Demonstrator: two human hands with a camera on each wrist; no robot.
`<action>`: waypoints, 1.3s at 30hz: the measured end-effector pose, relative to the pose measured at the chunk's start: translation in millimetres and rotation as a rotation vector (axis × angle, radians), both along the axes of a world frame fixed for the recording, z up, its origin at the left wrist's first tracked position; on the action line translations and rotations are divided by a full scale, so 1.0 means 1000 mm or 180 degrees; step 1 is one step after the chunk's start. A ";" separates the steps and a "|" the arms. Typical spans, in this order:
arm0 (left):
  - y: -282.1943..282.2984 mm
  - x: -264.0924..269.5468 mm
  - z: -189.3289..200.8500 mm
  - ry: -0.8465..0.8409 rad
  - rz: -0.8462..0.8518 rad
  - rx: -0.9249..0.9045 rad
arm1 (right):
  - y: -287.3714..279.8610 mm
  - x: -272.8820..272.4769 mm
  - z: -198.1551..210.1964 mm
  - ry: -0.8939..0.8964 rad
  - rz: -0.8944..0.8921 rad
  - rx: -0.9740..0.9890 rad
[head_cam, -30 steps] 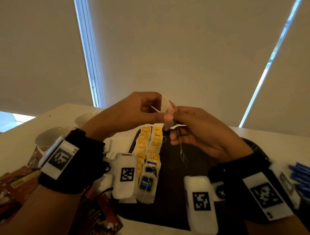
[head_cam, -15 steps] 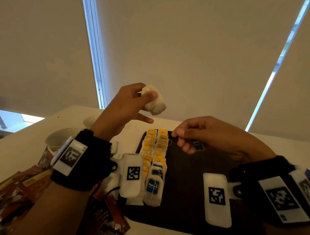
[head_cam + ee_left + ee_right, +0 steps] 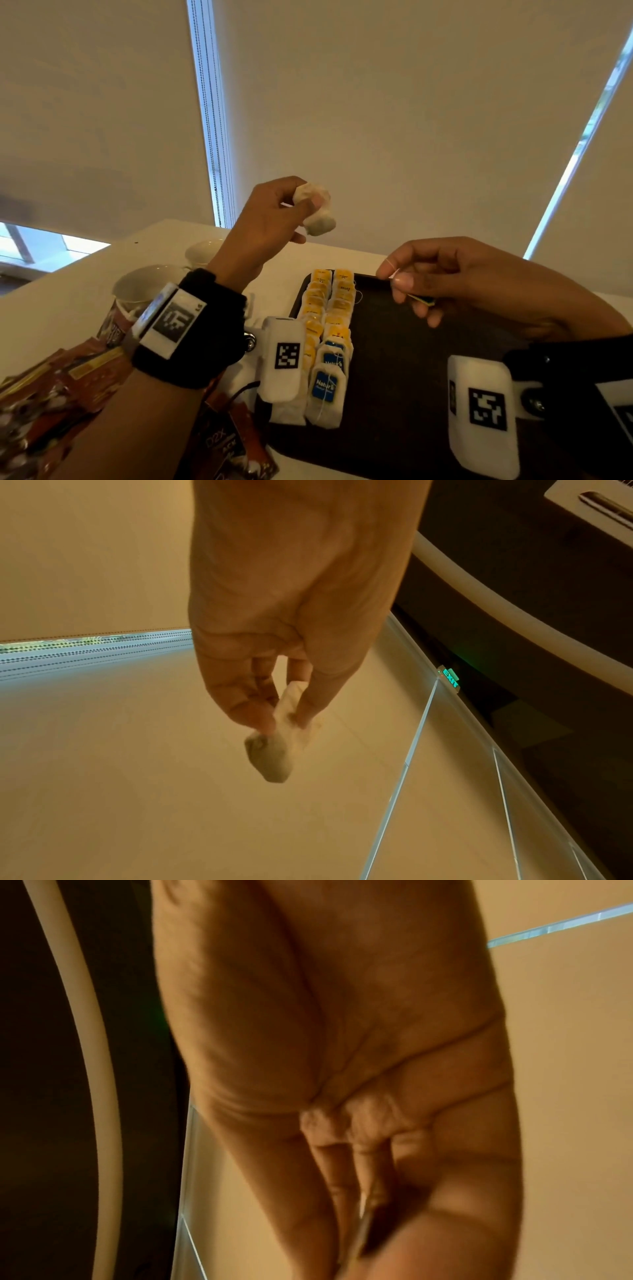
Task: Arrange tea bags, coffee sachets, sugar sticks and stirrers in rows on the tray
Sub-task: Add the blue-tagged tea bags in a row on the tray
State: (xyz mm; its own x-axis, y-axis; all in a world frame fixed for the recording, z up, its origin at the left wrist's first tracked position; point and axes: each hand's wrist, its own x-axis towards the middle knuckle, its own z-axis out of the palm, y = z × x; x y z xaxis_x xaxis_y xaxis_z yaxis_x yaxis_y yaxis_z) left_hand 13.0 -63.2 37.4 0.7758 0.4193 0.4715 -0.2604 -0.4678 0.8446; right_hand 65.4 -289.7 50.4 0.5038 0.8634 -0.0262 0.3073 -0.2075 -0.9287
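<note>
My left hand (image 3: 305, 202) is raised above the table and pinches a white tea bag (image 3: 317, 214) between thumb and fingers; the left wrist view shows the same tea bag (image 3: 277, 753) hanging from the fingertips (image 3: 260, 718). My right hand (image 3: 399, 279) hovers over the dark tray (image 3: 394, 359) and pinches the bag's white string and blue tag (image 3: 423, 300). Two rows of tea bags (image 3: 330, 329), yellow-tagged at the back and blue-tagged at the front, lie along the tray's left side. In the right wrist view the curled fingers (image 3: 363, 1177) hide the tag.
Red-brown coffee sachets (image 3: 51, 387) are heaped at the left on the white table (image 3: 68, 301). Two white cups (image 3: 144, 284) stand behind them. More sachets (image 3: 233, 445) lie by the tray's front left corner. Window blinds fill the background.
The two hands were together over the tray a second ago. They have since parted: the left rose with the tea bag, the right moved to the right and down with the string and tag.
</note>
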 end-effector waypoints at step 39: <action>-0.023 -0.024 0.015 0.1714 -0.1981 0.0437 | 0.026 0.011 -0.028 0.0325 -0.1050 -0.0007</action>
